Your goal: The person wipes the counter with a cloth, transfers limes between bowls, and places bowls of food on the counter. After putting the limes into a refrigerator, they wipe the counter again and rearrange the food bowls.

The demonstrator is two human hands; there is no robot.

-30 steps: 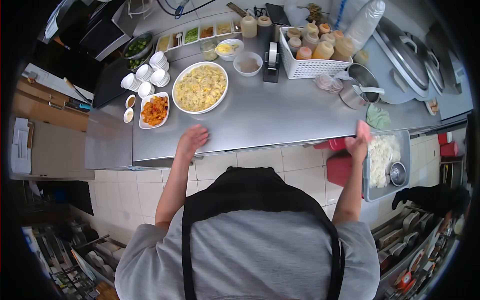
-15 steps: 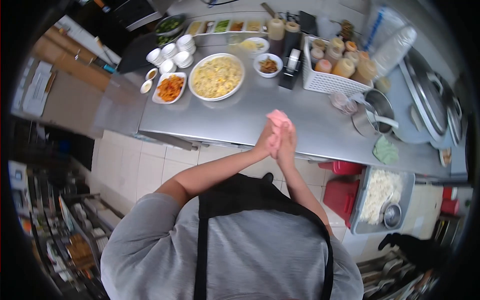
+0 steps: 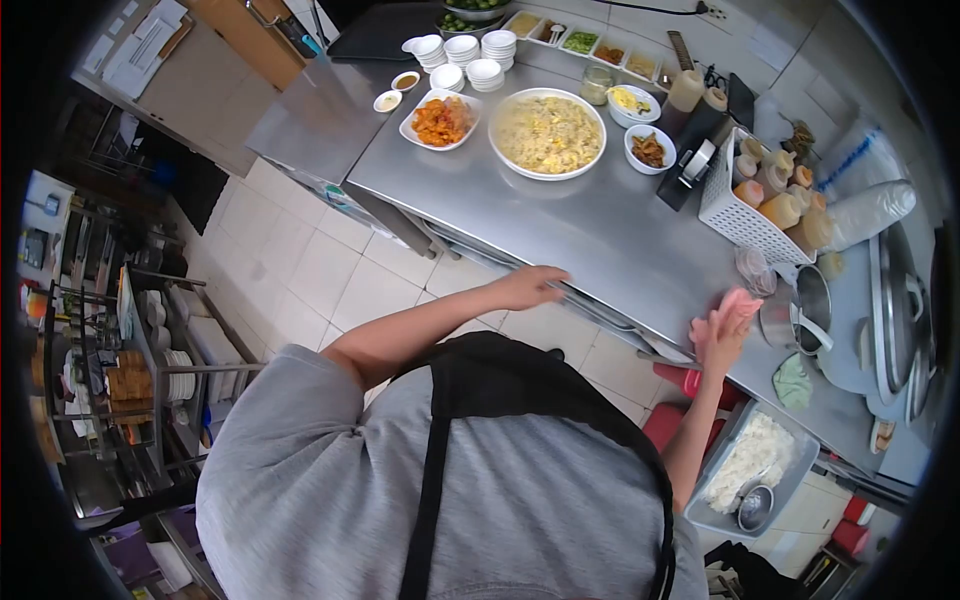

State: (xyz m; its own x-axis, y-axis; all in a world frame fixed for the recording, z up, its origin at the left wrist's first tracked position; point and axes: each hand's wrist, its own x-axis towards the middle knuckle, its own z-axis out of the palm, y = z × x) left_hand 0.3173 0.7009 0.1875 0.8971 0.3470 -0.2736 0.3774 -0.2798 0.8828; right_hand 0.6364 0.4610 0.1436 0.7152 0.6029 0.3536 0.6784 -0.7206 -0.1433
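My left hand [image 3: 530,287] lies open on the near edge of the steel counter [image 3: 560,230], holding nothing. Further right, my right hand [image 3: 716,340] grips a pink cloth [image 3: 737,303] against the counter's edge, close to a metal pot [image 3: 806,306] with a ladle in it. At the far side of the counter stand a large white bowl of yellow rice [image 3: 547,133], a square plate of orange food [image 3: 440,120] and a small bowl of brown bits [image 3: 649,148].
A white basket of sauce bottles [image 3: 745,215] stands right of the bowls. Stacked small white bowls [image 3: 470,50] are at the back. A green rag [image 3: 793,380] lies by the pot. A grey tray of white rice [image 3: 750,465] sits below right, above red bins [image 3: 668,422]. A wire rack [image 3: 130,350] stands left.
My hands were pressed together around the pink cloth; they have parted. The left hand went to the counter's edge, the right carried the cloth rightward. The view swung left.
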